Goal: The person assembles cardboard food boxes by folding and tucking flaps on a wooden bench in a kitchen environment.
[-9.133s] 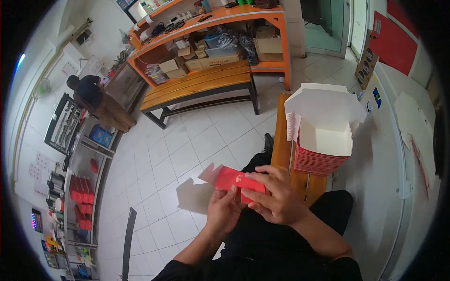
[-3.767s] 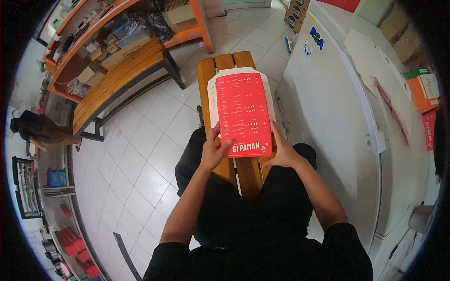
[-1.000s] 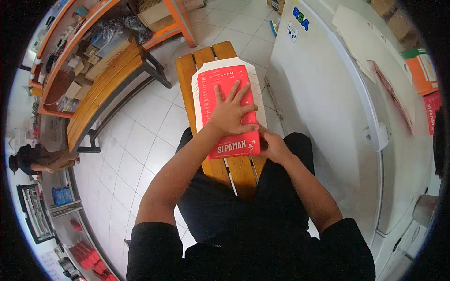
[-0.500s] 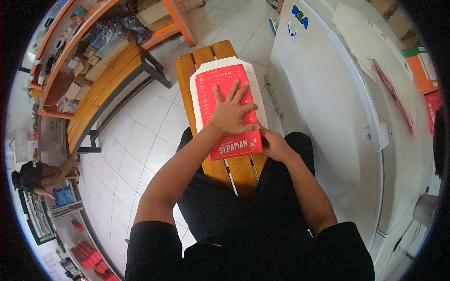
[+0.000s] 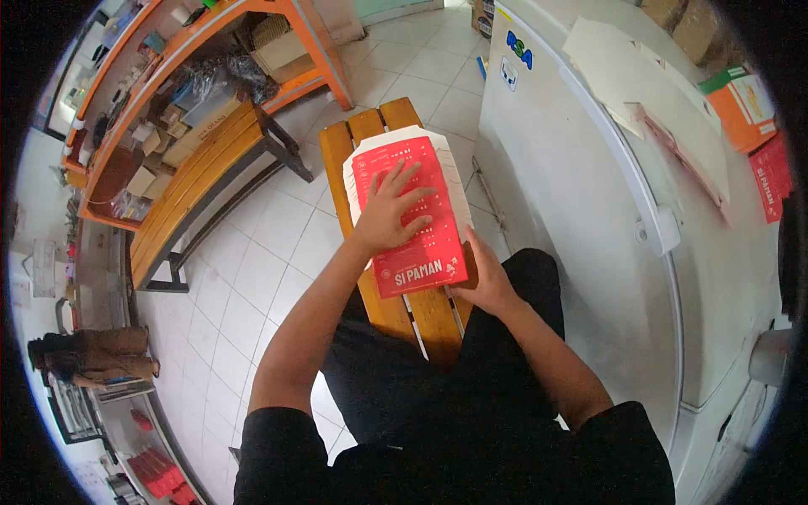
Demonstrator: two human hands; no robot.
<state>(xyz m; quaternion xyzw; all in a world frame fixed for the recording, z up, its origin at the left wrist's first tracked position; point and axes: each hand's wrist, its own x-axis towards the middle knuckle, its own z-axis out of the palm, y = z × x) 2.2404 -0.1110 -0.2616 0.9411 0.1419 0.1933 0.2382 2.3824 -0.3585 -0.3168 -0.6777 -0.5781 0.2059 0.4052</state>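
A flat red printed carton (image 5: 421,252) lies on a stack of white card blanks (image 5: 453,156) with notched edges. The stack rests on a slatted wooden bench (image 5: 389,311) between my knees. My left hand (image 5: 394,215) is open, palm down on the carton's middle, its fingers spread toward the far right. At the near right corner, my right hand (image 5: 492,282) has its thumb and forefinger apart beside the carton's edge; its other fingers are partly hidden.
A white fridge (image 5: 555,185) stands close on the right, with white card sheets (image 5: 640,93) on it. Another wooden bench (image 5: 202,181) and an orange shelf (image 5: 307,50) with boxes stand to the left. A person (image 5: 101,358) stands at the far left.
My left hand has slid left and nearer across the carton. My right hand has loosened from the carton's right edge and shifted slightly nearer. The person at far left has changed posture.
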